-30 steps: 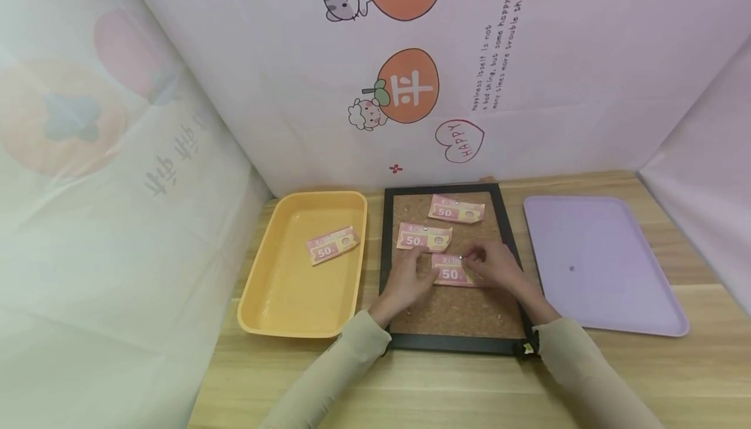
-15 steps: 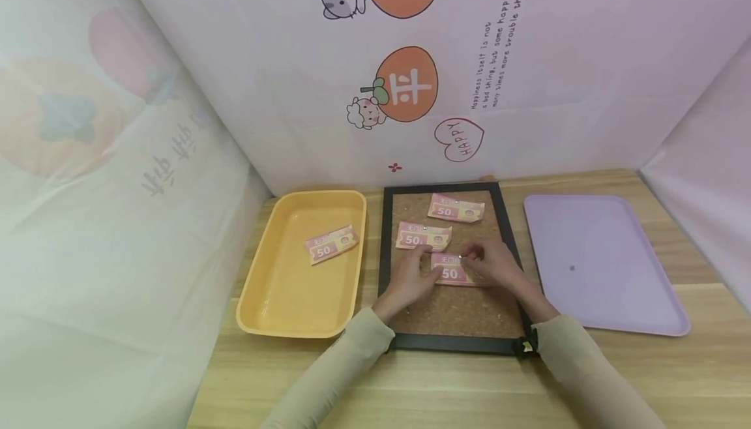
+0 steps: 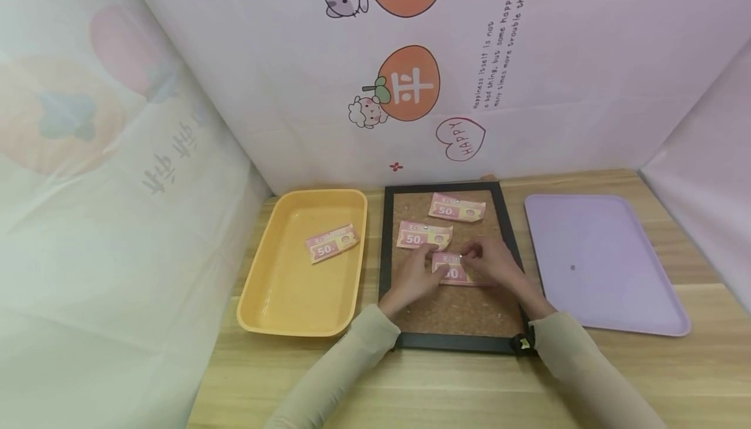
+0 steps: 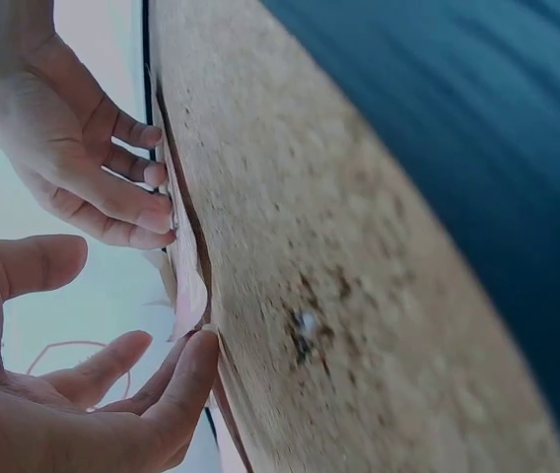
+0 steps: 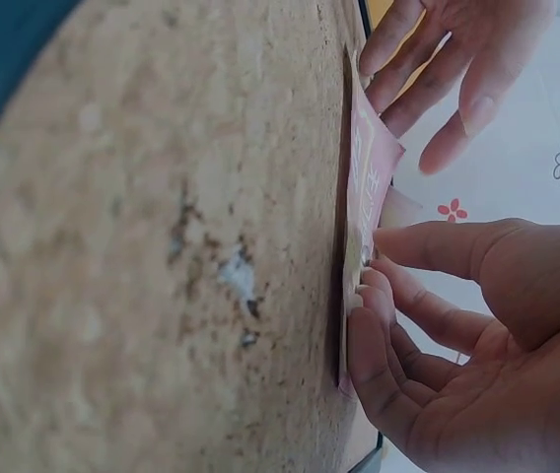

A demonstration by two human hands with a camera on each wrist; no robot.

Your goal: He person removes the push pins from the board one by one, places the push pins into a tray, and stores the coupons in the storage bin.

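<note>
Shifted left hand slightly rightward, fingers loosely spread, against lowest pink coupon, lower right of frame centre; pinched small pin with right hand.

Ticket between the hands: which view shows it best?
Head: the ticket shows its printed face from above, partly covered by the right hand. Right wrist shows it close but slanted; left wrist shows it nearly edge-on.

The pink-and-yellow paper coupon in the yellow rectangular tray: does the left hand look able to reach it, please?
Probably yes: the coupon lies uncovered in the open tray, though the left hand would first have to leave the black-framed corkboard.
</note>
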